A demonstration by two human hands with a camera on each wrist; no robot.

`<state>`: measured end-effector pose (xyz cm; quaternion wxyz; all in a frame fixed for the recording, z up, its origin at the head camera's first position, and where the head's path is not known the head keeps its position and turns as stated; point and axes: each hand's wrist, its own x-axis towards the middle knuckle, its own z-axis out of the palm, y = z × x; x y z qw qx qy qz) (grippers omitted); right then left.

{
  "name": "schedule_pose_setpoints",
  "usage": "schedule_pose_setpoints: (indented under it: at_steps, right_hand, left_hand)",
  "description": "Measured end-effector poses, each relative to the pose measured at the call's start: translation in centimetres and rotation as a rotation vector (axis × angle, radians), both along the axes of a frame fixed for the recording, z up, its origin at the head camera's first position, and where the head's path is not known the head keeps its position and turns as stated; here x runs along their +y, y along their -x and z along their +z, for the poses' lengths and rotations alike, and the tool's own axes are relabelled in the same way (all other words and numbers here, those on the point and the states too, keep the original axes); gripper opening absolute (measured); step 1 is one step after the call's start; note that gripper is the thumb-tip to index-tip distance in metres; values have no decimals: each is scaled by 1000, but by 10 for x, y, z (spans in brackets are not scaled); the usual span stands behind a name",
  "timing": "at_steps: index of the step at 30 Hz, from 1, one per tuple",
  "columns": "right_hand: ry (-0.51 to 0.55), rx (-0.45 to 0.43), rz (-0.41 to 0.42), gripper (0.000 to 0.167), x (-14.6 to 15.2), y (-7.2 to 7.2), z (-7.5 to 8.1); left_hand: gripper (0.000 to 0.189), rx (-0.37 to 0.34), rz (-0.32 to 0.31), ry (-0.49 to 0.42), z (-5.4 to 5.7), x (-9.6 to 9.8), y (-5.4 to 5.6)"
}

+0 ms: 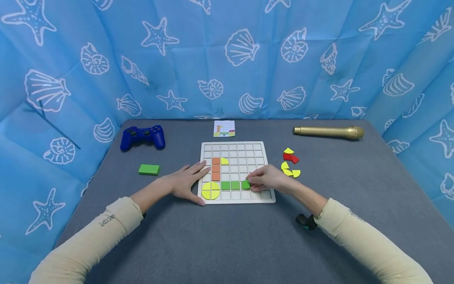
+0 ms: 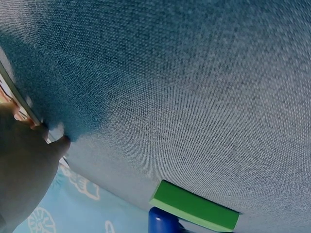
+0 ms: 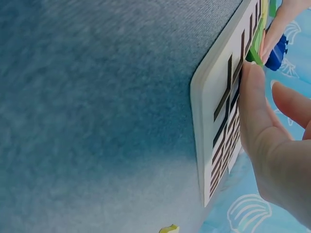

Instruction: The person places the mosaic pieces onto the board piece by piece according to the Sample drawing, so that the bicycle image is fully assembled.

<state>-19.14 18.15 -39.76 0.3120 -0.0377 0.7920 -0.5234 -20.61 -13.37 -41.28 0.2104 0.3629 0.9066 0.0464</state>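
A white grid board [image 1: 244, 200] lies on the table, holding three orange square tiles [image 1: 216, 168] in a column. A yellow quarter-circle tile [image 1: 224, 161] sits beside the top one, and several more form a yellow circle [image 1: 211, 190] at the lower left. Two green square tiles [image 1: 230, 185] lie in a row right of the circle. At the end of that row, my right hand [image 1: 268, 179] pinches a third green square tile [image 1: 245, 184] by its right side, close over the grid. My left hand [image 1: 186, 183] rests with spread fingers on the board's left edge.
Loose yellow pieces [image 1: 285, 165] and red pieces [image 1: 291, 157] lie right of the board. A pattern card [image 1: 224, 128] is behind it. A green block [image 1: 149, 169] and blue game controller [image 1: 143, 137] stand left; a gold microphone [image 1: 326, 132] lies at the back right.
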Motion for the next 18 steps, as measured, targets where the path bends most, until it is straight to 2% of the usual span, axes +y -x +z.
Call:
schedule_pose_setpoints:
  at_steps: [9,18]
  right_hand:
    - [-32,60,0,26,1,1,0]
    - [-20,30,4,27,0,3,0]
  left_hand:
    - [114,-9,16,10,1,1,0]
    - [114,-14,10,-3,2,0,-1]
